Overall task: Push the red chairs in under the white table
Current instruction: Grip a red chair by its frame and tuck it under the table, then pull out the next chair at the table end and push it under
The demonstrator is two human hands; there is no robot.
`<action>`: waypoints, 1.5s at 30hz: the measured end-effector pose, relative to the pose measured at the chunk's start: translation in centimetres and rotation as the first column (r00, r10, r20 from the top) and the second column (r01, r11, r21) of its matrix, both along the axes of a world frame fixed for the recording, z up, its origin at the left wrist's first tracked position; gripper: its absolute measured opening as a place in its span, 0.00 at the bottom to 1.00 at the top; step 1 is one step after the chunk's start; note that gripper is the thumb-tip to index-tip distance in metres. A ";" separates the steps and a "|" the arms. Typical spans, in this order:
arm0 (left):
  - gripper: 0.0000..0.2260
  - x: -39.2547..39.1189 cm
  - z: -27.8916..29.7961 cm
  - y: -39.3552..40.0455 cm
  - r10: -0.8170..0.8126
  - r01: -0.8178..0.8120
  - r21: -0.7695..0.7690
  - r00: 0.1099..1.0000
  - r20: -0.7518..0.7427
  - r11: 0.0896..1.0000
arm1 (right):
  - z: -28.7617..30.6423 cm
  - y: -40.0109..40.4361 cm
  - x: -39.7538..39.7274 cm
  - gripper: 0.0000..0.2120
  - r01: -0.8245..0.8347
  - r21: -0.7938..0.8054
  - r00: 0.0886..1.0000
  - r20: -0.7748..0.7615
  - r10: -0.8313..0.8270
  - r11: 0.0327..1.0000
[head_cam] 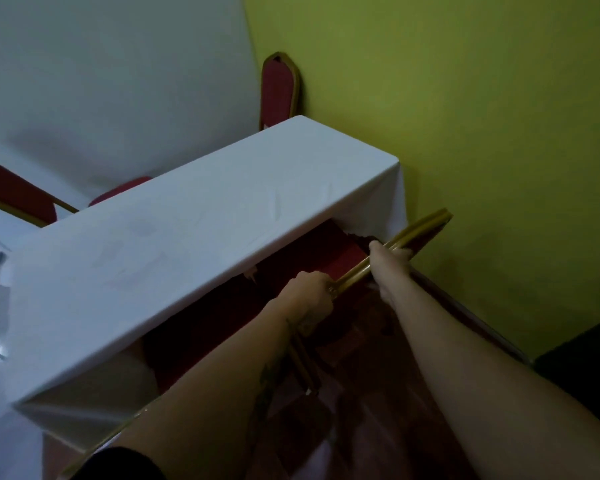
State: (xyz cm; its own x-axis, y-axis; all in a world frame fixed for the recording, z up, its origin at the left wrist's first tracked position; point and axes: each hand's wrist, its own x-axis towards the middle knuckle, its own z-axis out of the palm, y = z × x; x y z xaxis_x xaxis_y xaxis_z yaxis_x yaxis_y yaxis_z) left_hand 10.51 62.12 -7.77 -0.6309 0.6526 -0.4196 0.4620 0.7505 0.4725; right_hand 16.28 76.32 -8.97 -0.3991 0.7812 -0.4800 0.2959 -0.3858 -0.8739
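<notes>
Both my forearms reach forward, my left hand and right hand wrapped around the gold top rail of the red chair; beyond my grip its seat sits partly under the white table, beside the green wall

- Three red chairs: one held at its gold back rail, one past the table's far end, one at the left.
- One white table.
- Two hands: left, right.
</notes>
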 end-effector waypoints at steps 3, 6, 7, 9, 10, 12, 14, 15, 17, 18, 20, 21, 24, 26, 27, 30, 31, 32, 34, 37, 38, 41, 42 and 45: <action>0.16 -0.2 1.3 -3.5 -0.037 0.041 -0.076 0.998 0.052 0.996 | -1.4 -4.3 0.7 0.26 -0.125 -0.122 0.992 -0.018 0.123 0.985; 0.19 0.5 2.5 -8.5 -0.033 0.040 -0.098 0.997 0.072 0.994 | -2.7 -7.0 1.4 0.29 -0.193 -0.156 0.981 -0.004 0.195 0.969; 0.21 0.9 2.8 -10.4 -0.017 0.022 -0.071 0.997 0.069 0.997 | -2.7 -7.6 1.5 0.29 -0.200 -0.155 0.979 0.001 0.202 0.968; 0.24 1.5 3.2 -14.0 0.016 -0.011 -0.078 0.998 0.061 0.997 | -2.8 -8.2 1.2 0.30 -0.211 -0.160 0.976 0.011 0.215 0.964; 0.26 1.8 3.4 -15.7 0.017 -0.011 -0.116 0.998 0.053 0.993 | -2.7 -8.7 1.1 0.30 -0.222 -0.168 0.973 0.021 0.228 0.960; 0.27 1.9 3.3 -18.3 0.009 -0.004 -0.204 1.000 0.020 0.979 | -2.0 -10.1 1.1 0.29 -0.254 -0.175 0.963 0.047 0.266 0.951; 0.25 1.7 3.2 -20.1 0.000 -0.001 -0.258 1.000 -0.003 0.966 | -1.3 -12.1 1.2 0.29 -0.292 -0.207 0.948 0.067 0.312 0.934; 0.24 1.6 3.3 -20.7 -0.008 0.006 -0.270 1.000 -0.006 0.963 | -0.9 -13.4 1.3 0.27 -0.315 -0.231 0.939 0.067 0.338 0.920; 0.24 1.3 3.5 -21.9 -0.030 0.028 -0.266 1.000 -0.003 0.964 | -0.3 -15.9 1.4 0.23 -0.383 -0.217 0.909 0.082 0.408 0.898; 0.24 1.1 3.6 -22.5 -0.043 0.044 -0.252 0.999 0.007 0.967 | -0.1 -17.2 1.4 0.22 -0.414 -0.170 0.894 0.110 0.435 0.894; 0.27 0.5 3.9 -24.2 -0.063 0.071 -0.202 0.997 0.048 0.977 | 0.9 -19.6 1.1 0.26 -0.468 -0.005 0.864 0.207 0.459 0.884; 0.29 0.2 4.2 -25.3 -0.070 0.082 -0.170 0.995 0.072 0.982 | 1.7 -20.9 0.8 0.28 -0.500 0.087 0.844 0.274 0.461 0.862; 0.30 -1.2 5.2 -29.5 -0.097 0.103 -0.067 0.991 0.089 0.992 | 4.0 -25.4 -0.2 0.32 -0.596 0.275 0.767 0.474 0.434 0.754; 0.28 -2.7 6.0 -33.1 -0.105 0.106 -0.022 0.994 0.043 0.994 | 5.4 -28.9 -1.1 0.33 -0.640 0.323 0.730 0.537 0.423 0.697; 0.27 -3.6 6.4 -34.9 -0.097 0.097 -0.007 0.995 0.015 0.995 | 6.0 -30.7 -1.8 0.33 -0.653 0.338 0.722 0.548 0.423 0.677; 0.24 -6.4 7.3 -41.0 -0.041 0.042 0.044 0.999 -0.018 0.998 | 7.0 -36.1 -4.3 0.30 -0.676 0.379 0.719 0.525 0.455 0.632; 0.23 -7.4 7.7 -43.2 -0.020 0.021 0.054 1.000 -0.024 0.998 | 7.3 -38.1 -5.5 0.30 -0.689 0.388 0.712 0.518 0.474 0.612; 0.22 -8.3 8.1 -45.5 0.000 0.001 0.059 1.000 -0.029 0.998 | 7.6 -40.0 -6.8 0.30 -0.706 0.389 0.700 0.511 0.500 0.591; 0.21 -10.2 9.0 -49.8 0.052 -0.050 0.085 0.998 -0.019 0.995 | 8.2 -43.6 -9.7 0.31 -0.748 0.384 0.662 0.494 0.563 0.542; 0.21 -14.1 10.6 -56.0 0.173 -0.169 0.156 0.985 -0.012 0.973 | 9.4 -48.9 -15.5 0.30 -0.791 0.409 0.609 0.456 0.649 0.455; 0.20 -15.4 10.9 -57.9 0.213 -0.207 0.179 0.977 -0.015 0.962 | 9.8 -50.5 -17.5 0.30 -0.797 0.430 0.596 0.442 0.671 0.425; 0.20 -19.3 11.2 -62.8 0.323 -0.312 0.208 0.946 -0.023 0.927 | 10.0 -55.1 -23.5 0.29 -0.812 0.467 0.552 0.418 0.722 0.350; 0.21 -20.8 11.0 -64.4 0.353 -0.342 0.199 0.935 -0.022 0.918 | 9.9 -56.6 -25.5 0.28 -0.817 0.473 0.536 0.408 0.739 0.331; 0.21 -26.0 10.7 -68.5 0.424 -0.411 0.160 0.903 -0.061 0.898 | 9.1 -60.5 -31.9 0.28 -0.828 0.474 0.496 0.369 0.786 0.300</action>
State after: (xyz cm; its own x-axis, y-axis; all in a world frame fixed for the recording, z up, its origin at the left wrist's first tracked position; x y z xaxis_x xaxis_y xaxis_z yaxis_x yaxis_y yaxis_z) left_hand -15.49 -6.41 2.90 -0.8896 0.3681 -0.2702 0.1671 0.8132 0.5575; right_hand -15.62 15.82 0.09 -0.9703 0.1805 -0.1608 0.2376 0.5895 -0.7720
